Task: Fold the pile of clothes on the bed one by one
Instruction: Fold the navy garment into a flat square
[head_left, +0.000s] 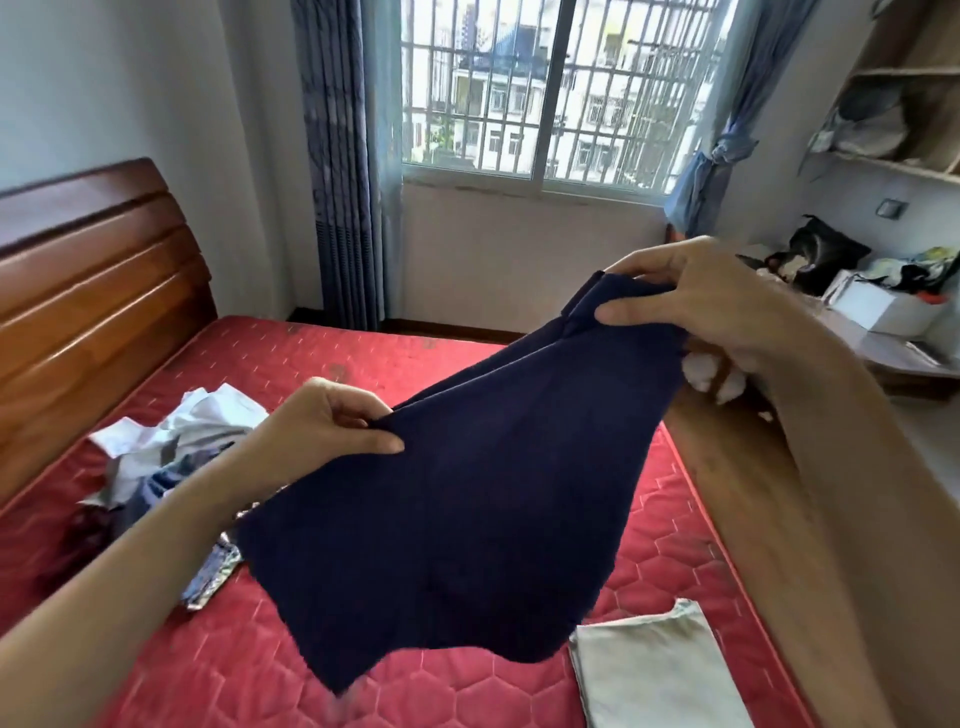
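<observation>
Both hands are clamped on a navy garment (441, 519), which is held up above the red mattress (218, 670). One upper corner is pinched by the left hand (332, 426), the other by the right hand (696, 301), which is raised higher. A loose pile of clothes (166, 457) is seen on the mattress near the wooden headboard (88, 291), and a folded grey cloth (654, 670) lies at the mattress's opposite side.

We're in a home bedroom here: a red quilted mattress (291, 665) against a wooden headboard (93, 270), blue curtains (343, 156) framing a barred window (561, 88). Over on the right, a cluttered desk (878, 343) sits under open wall shelves (893, 114).
</observation>
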